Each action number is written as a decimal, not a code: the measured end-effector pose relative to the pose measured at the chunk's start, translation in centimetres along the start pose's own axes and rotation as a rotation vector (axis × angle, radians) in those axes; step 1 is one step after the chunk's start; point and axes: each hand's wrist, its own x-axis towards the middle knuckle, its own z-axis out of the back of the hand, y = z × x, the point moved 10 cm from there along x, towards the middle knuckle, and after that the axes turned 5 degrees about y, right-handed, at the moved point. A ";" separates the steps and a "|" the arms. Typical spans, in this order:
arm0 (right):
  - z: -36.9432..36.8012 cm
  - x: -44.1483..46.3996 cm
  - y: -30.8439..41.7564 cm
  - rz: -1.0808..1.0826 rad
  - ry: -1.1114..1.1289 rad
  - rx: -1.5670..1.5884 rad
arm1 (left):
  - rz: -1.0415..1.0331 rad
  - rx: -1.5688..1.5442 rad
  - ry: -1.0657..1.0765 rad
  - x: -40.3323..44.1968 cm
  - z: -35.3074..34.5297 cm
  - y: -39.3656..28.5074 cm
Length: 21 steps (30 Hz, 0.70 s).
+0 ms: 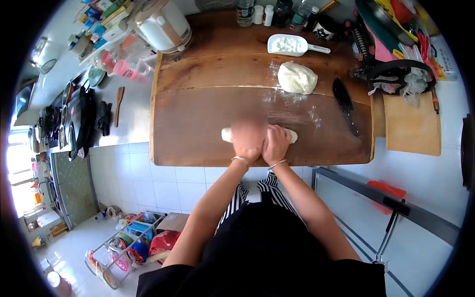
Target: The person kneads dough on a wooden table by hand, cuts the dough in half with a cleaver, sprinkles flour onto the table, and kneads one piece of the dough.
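Note:
A pale roll of dough (pixel 294 136) lies crosswise near the front edge of the wooden board (pixel 198 119), its two ends showing on either side of my hands. My left hand (pixel 247 141) is on top of the roll, its fingers hidden by a blurred patch. Close against it, my right hand (pixel 276 143) bends its fingers over the dough. Farther back sits a large round lump of dough (pixel 297 78) with loose flour around it. A white scoop (pixel 287 45) filled with white powder lies behind that lump.
To the right on the board lies a black slotted utensil (pixel 344 101). Bottles and jars (pixel 245 14) line the back edge, and an electric kettle (pixel 163 27) stands at the back left. A wooden spatula (pixel 119 106) rests on the left counter. A cutting board (pixel 413 126) is at right.

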 end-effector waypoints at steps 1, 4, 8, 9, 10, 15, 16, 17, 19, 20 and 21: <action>0.4 0.3 0.4 0.053 -0.057 -0.020 | -0.072 -0.089 -0.102 -0.5 0.8 0.0; -1.2 3.1 -1.4 0.098 0.016 -0.040 | -0.072 -0.065 -0.050 1.5 -1.5 1.4; -7.0 5.9 -5.2 -0.049 0.539 -0.135 | -0.008 0.078 0.102 4.9 -5.4 3.8; -8.5 6.9 -6.7 -0.151 0.627 -0.052 | 0.192 0.162 0.329 6.4 -6.6 4.4; -9.7 7.9 -8.4 -0.250 0.705 0.031 | 0.140 0.266 0.551 7.8 -9.0 4.9; 1.7 10.8 -13.5 -0.460 0.747 0.005 | 0.093 -0.138 0.295 11.2 -6.4 -6.6; 4.9 11.1 -14.4 -0.211 0.375 -0.108 | 0.213 -0.284 0.275 10.7 -8.2 -7.5; 7.8 9.5 -14.6 0.035 -0.008 -0.196 | -0.006 -0.423 0.001 9.8 -9.1 -9.5; 3.9 4.9 -21.5 -0.151 0.199 -0.292 | -0.171 0.003 0.035 7.4 -13.2 -12.9; 6.6 3.7 -21.3 -0.075 -0.114 -0.261 | -0.141 -0.089 0.046 8.3 -13.3 -13.5; 5.9 5.0 -22.1 -0.069 -0.117 -0.243 | -0.128 -0.142 0.044 9.3 -13.7 -13.4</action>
